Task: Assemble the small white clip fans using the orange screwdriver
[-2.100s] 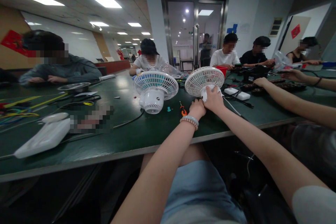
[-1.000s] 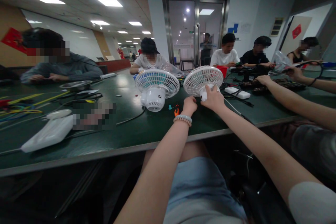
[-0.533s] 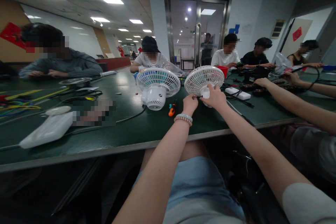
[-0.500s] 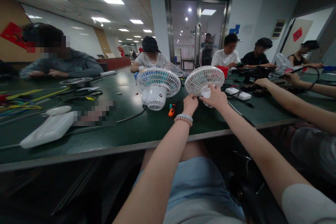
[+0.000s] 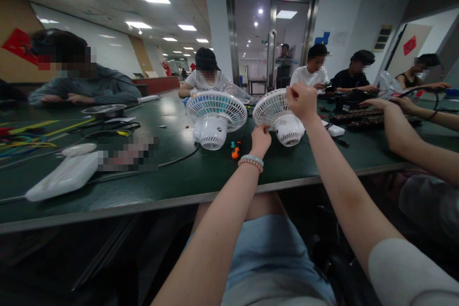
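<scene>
Clearly light and brittle, the small white plastic grille fan (image 5: 278, 117) is pinched at its lower rim by the left hand (image 5: 260, 137); the right hand (image 5: 301, 101), fingers curled together, grips its top edge; the motor hub seems the sturdier hold.

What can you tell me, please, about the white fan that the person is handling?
The white fan looks like plastic: a round slatted grille and a rounded, vented motor housing behind it, which faces the camera. It rests on the dark green table, to the right of a similar fan. The left hand touches the grille's lower edge; the right hand is closed at its upper right rim.
</scene>
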Available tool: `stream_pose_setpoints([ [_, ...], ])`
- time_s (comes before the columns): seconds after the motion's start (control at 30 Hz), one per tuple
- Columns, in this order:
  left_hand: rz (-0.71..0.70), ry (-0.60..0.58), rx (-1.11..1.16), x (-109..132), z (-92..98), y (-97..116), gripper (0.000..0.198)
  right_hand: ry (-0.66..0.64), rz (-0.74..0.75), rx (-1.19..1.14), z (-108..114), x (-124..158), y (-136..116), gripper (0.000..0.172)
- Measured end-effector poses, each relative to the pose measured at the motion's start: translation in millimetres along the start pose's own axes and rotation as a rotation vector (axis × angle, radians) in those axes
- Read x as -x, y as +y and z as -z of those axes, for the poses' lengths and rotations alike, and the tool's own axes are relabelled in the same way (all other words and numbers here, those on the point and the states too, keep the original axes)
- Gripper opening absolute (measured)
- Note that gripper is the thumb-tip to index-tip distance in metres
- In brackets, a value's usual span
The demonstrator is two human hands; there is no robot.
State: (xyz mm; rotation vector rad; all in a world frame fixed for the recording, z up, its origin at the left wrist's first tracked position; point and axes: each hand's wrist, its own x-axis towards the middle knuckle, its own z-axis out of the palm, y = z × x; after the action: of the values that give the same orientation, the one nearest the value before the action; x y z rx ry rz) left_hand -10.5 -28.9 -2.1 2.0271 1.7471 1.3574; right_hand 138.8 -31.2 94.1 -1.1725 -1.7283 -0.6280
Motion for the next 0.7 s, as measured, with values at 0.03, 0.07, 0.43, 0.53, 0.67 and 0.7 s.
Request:
stream_pose_setpoints([
  [0.03, -0.011, 0.000, 0.002, 0.2, -0.1, -0.1, 0.028, 0.014, -0.014, 0.000, -4.9, 4.5, -0.8, 0.039],
  [0.07, -0.018, -0.005, 0.004, 0.5, -0.3, -0.3, 0.028, -0.008, -0.020, -0.006, -10.8, 10.1, -0.9, 0.038],
  [0.43, -0.032, -0.055, -0.045, 0.5, -1.5, -2.0, 0.029, -0.324, 0.086, -0.211, -48.0, 35.2, 4.7, 0.019],
  [0.53, -0.033, -0.060, -0.063, -0.1, -1.8, -2.4, 0.028, -0.363, 0.075, -0.210, -51.9, 38.2, -2.2, 0.019],
  [0.67, -0.060, -0.055, -0.063, 0.3, -1.6, -2.4, 0.029, -0.353, 0.080, -0.218, -55.3, 41.4, -5.7, 0.019],
  [0.7, -0.068, -0.058, -0.060, 0.6, -1.5, -2.2, 0.030, -0.347, 0.069, -0.230, -55.5, 41.5, -5.1, 0.019],
])
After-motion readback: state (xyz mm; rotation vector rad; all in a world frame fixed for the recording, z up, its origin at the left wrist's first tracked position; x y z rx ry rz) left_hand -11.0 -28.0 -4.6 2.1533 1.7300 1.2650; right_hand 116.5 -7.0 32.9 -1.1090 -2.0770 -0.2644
